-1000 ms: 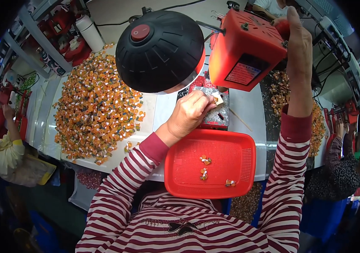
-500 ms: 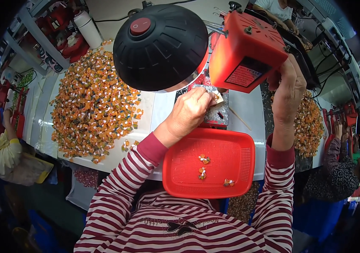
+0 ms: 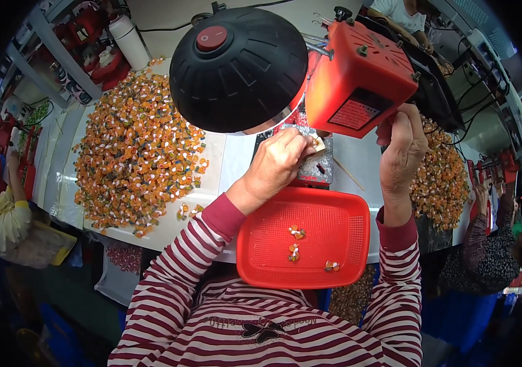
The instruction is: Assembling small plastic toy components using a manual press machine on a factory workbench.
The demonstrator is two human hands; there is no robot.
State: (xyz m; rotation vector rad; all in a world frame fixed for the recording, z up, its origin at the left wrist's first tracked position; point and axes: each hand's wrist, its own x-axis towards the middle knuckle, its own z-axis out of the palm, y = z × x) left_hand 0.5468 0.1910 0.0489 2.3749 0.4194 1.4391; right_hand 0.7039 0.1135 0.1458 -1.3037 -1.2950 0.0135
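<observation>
White print fills the dark label (image 3: 359,110) on the red machine (image 3: 368,64); white symbols mark the black lamp's (image 3: 239,82) red switch (image 3: 211,38); upside-down lettering (image 3: 218,320) crosses the striped shirt (image 3: 261,352).

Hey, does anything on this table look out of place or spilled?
Two things, both slight: a few small orange pieces lie apart from the big pile on the left, as if strayed, and a thin stick lies slanted beside the machine's speckled platform. No damage shows.
</observation>
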